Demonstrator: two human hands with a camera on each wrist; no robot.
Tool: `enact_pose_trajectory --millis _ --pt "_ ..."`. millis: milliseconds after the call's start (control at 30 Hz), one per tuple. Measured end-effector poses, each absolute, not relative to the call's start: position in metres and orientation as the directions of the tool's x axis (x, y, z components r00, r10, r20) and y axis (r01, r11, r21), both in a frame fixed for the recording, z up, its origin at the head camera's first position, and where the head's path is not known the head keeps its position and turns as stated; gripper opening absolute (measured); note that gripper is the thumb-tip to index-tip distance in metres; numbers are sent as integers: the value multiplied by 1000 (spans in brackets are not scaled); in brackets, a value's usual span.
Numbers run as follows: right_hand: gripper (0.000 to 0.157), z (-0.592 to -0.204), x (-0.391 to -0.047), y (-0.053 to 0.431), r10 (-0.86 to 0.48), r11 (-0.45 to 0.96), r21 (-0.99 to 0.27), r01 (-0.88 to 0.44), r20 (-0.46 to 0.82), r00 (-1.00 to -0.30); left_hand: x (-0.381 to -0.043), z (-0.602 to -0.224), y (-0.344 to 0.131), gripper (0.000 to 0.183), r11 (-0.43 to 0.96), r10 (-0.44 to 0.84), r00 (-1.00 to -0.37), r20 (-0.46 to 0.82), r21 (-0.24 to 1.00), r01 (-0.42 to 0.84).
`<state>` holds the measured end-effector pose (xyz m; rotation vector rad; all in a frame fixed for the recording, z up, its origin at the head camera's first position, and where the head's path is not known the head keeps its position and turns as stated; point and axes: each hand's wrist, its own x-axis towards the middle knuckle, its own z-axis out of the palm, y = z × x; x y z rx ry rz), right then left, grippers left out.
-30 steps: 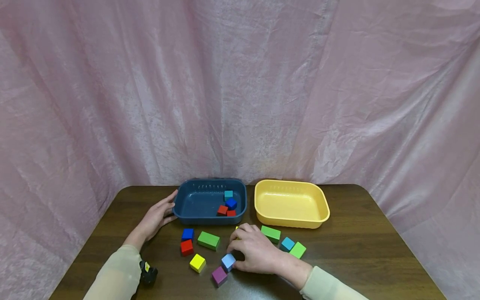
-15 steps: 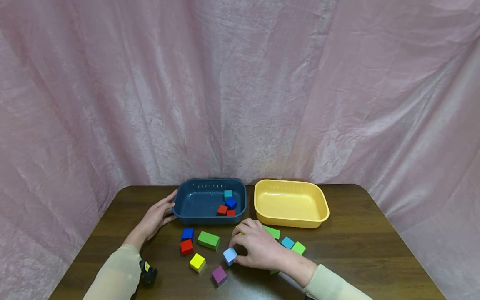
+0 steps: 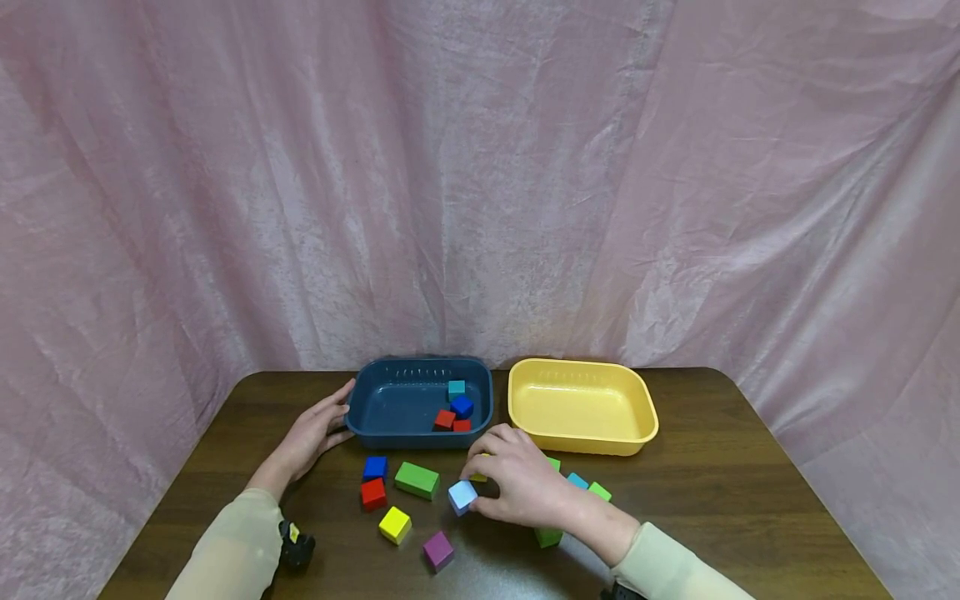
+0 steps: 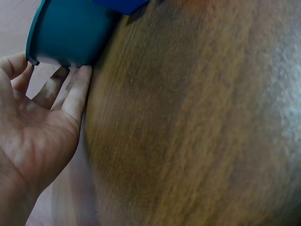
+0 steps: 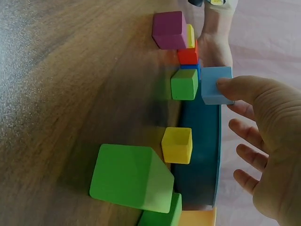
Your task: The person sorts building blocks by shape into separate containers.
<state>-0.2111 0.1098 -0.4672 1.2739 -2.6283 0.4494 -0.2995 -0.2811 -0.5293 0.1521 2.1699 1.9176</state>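
Note:
My right hand [image 3: 517, 479] pinches a light blue cube [image 3: 462, 497] between thumb and fingers. In the right wrist view the cube [image 5: 216, 85] is off the table, with the thumb on its face. My left hand [image 3: 306, 437] rests its extended fingers against the left side of the dark blue bin [image 3: 408, 442]; the left wrist view shows the fingertips [image 4: 84, 73] touching the bin's wall. Inside that bin lie red cubes [image 3: 445, 420], a blue cube [image 3: 462, 407] and a teal cube [image 3: 457, 389]. A yellow cube [image 5: 177, 145] is partly hidden behind the right hand in the head view.
A yellow bin [image 3: 585, 446] stands right of the blue one. Before the bins lie a blue cube [image 3: 376, 467], a red cube [image 3: 373, 494], a green block [image 3: 417, 481], a yellow cube [image 3: 395, 526] and a purple cube [image 3: 438, 552]. More green and blue blocks are partly covered by the right arm.
The right hand has lifted the light blue cube away from beside the purple cube and moved it slightly toward the bins. My left hand stays at the blue bin.

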Motion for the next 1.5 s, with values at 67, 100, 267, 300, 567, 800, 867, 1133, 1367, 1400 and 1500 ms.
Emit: enact_pose_trajectory --millis 67,100,267,300,567,800,867,1133,1367,1400,1500 --pt "27 -466 -211 110 -731 586 -189 -788 297 -614 -300 -529 -281 57 132 236 -965 -110 988 -81" --pt "27 -466 -212 110 -731 585 -191 -788 297 -615 -300 -529 -281 57 133 236 -966 -110 988 -81" --pt "26 -463 -212 110 -724 587 -189 -787 312 -615 -299 -529 -281 58 139 234 -965 -115 987 -83" --pt "26 -463 -213 110 -722 587 -189 -787 317 -614 -299 -529 -280 58 139 232 -966 -116 987 -85" --pt "30 -450 -218 112 -685 601 -232 -765 344 -642 -298 -530 -281 57 136 231 -966 -118 987 -87" --pt "29 -444 -224 113 -661 599 -266 -755 369 -654 -298 -530 -281 57 132 224 -968 -114 988 -86" --pt "29 -442 -225 113 -656 604 -267 -751 368 -659 -298 -530 -280 57 132 222 -968 -115 987 -87" --pt "29 -435 -233 110 -633 616 -272 -740 387 -670 -298 -531 -280 57 139 219 -969 -116 987 -87" --pt "27 -431 -240 109 -602 632 -289 -719 400 -691 -298 -529 -279 57 136 210 -970 -119 986 -92" --pt "28 -431 -242 109 -598 633 -286 -719 409 -689 -298 -529 -279 57 138 212 -970 -119 986 -90" --pt "28 -430 -246 109 -584 638 -287 -715 424 -692 -298 -528 -279 57 144 213 -970 -118 986 -89"
